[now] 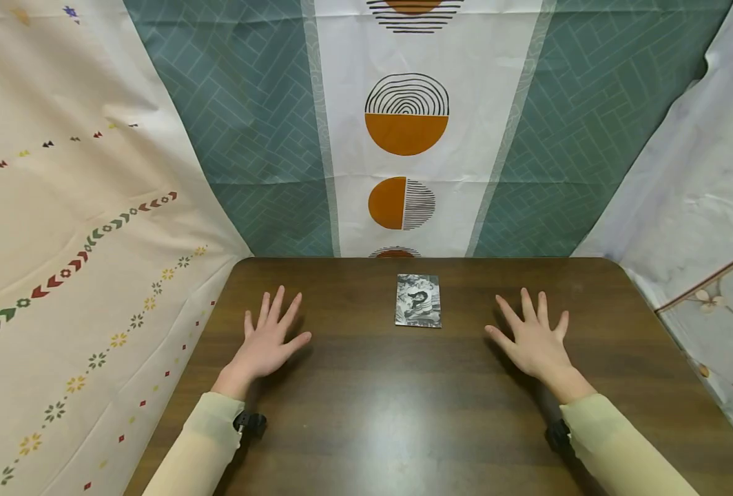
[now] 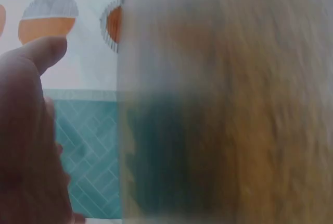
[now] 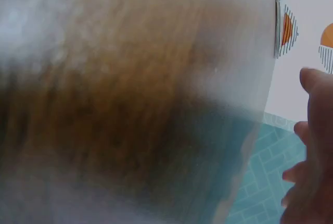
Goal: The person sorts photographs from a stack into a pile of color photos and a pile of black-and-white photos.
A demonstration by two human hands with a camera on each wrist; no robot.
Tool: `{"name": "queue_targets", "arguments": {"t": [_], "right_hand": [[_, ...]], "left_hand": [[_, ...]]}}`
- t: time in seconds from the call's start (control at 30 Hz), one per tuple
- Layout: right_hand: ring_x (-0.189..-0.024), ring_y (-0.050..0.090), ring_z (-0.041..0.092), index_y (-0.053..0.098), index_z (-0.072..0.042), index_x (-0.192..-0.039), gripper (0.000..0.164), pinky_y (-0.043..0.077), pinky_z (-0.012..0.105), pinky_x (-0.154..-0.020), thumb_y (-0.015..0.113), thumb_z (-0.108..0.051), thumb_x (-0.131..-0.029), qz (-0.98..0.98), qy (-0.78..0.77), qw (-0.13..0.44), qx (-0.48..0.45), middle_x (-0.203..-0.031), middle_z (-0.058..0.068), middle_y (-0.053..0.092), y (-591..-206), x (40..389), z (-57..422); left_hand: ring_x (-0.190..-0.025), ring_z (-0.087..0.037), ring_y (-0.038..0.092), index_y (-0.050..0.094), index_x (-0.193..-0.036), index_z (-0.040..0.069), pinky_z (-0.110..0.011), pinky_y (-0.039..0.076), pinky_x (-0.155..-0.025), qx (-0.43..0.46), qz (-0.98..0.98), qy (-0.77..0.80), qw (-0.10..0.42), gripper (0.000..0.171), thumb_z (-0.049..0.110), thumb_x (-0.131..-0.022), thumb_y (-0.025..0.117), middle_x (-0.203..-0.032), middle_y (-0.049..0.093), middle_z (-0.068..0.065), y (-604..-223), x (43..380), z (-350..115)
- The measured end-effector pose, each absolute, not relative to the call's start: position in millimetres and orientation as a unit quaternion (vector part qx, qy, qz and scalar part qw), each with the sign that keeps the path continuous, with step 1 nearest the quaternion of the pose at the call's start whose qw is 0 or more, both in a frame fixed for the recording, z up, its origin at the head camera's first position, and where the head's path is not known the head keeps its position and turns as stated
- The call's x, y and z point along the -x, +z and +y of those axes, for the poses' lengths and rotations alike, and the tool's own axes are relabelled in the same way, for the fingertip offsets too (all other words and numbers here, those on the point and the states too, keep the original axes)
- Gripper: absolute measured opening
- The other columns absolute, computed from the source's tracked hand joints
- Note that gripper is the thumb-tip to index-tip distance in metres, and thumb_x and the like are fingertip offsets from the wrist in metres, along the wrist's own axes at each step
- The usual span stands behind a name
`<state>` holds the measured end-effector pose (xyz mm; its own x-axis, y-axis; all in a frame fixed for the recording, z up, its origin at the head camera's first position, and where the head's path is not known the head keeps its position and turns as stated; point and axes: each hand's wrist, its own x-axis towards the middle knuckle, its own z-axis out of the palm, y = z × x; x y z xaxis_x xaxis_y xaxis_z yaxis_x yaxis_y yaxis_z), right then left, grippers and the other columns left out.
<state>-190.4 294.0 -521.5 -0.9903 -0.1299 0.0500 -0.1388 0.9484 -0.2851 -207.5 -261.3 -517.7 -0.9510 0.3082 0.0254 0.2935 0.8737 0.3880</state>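
A small black-and-white picture card, showing a figure with dark hair, lies flat near the back edge of the brown wooden table. To its left, my left hand is spread over the tabletop with palm down and holds nothing. My right hand is spread the same way on the card's right side, also holding nothing. Both hands are well apart from the card. In the left wrist view the thumb of the left hand shows; the right wrist view has part of the right hand.
Behind the table hangs a cloth with green panels and orange half-circles. A cream patterned cloth borders the left side, and a whitish cloth the right. Each wrist wears a black band.
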Motion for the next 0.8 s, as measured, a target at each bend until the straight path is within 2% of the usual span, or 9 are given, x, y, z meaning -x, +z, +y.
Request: {"name": "queue_targets", "arguments": {"t": [0.13,0.27,0.43,0.6,0.8], "right_hand": [[-0.155,0.018,0.059,0.044,-0.012,-0.163,0.068,0.010,0.087,-0.110,0.060,-0.049,-0.108,-0.981,0.171,0.061,-0.071,-0.167,0.033,0.030,-518.2,192.2,293.1],[-0.143,0.043,0.055,0.057,-0.004,-0.152,0.052,0.034,0.076,-0.109,0.064,-0.031,-0.108,-0.968,0.215,0.095,-0.085,-0.154,0.031,0.051,-514.7,195.4,290.3],[-0.128,0.061,0.048,0.064,-0.004,-0.147,0.045,0.047,0.066,-0.104,0.063,-0.030,-0.110,-0.944,0.309,0.081,-0.089,-0.143,0.025,0.064,-510.8,198.2,280.5],[-0.123,0.066,0.040,0.064,-0.007,-0.148,0.046,0.051,0.059,-0.101,0.061,-0.034,-0.111,-0.913,0.400,0.032,-0.066,-0.140,0.019,0.068,-507.7,203.6,259.9],[-0.110,0.067,0.036,0.064,-0.003,-0.146,0.045,0.056,0.043,-0.088,0.066,-0.028,-0.108,-0.873,0.486,-0.023,-0.028,-0.139,0.019,0.068,-512.5,210.8,228.6]], "left_hand": [[-0.163,-0.042,0.006,0.013,-0.174,0.025,-0.079,0.012,-0.118,-0.147,0.954,0.263,0.001,0.085,0.054,-0.108,0.058,-0.179,0.002,-0.012,-511.1,208.0,-252.8],[-0.154,-0.044,0.034,0.030,-0.170,0.014,-0.070,0.030,-0.117,-0.144,0.928,0.342,-0.017,0.075,0.046,-0.109,0.060,-0.173,0.028,-0.017,-502.4,207.4,-239.2],[-0.135,-0.040,0.058,0.053,-0.157,0.007,-0.059,0.047,-0.109,-0.135,0.889,0.436,-0.022,0.056,0.033,-0.109,0.064,-0.152,0.056,-0.020,-497.7,206.2,-211.2],[-0.117,-0.028,0.066,0.065,-0.144,0.007,-0.050,0.052,-0.102,-0.109,0.862,0.495,-0.011,0.040,0.023,-0.107,0.067,-0.129,0.071,-0.014,-496.5,206.7,-173.0],[-0.096,-0.021,0.064,0.072,-0.129,0.004,-0.037,0.053,-0.078,-0.078,0.844,0.530,0.022,0.031,0.021,-0.104,0.069,-0.112,0.072,-0.006,-506.5,207.1,-125.9]]}}
